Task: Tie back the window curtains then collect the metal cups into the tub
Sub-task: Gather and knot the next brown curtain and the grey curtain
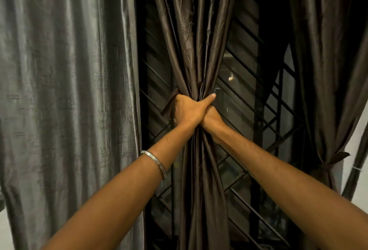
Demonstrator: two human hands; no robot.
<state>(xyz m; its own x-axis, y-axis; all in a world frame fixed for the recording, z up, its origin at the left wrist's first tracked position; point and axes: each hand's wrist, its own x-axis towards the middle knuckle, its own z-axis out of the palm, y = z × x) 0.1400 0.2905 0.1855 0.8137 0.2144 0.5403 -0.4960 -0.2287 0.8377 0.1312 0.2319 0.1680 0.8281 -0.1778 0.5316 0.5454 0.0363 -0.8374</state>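
The bunched waist of the middle brown curtain [196, 66], hanging at the frame's centre, is clasped by the left grip [189, 108], fingers wrapped behind the fabric and thumb laid across its front toward 3 o'clock; the right grip [212, 119], just beside it at 4 o'clock, is curled into the same gather. A dark strip of tie-back [169, 103] is seen projecting at 9 o'clock of the left grip. A grey curtain [65, 90] is hung at 9 o'clock, a tied brown curtain [326, 90] at 3 o'clock, with the window grille [256, 94] behind.
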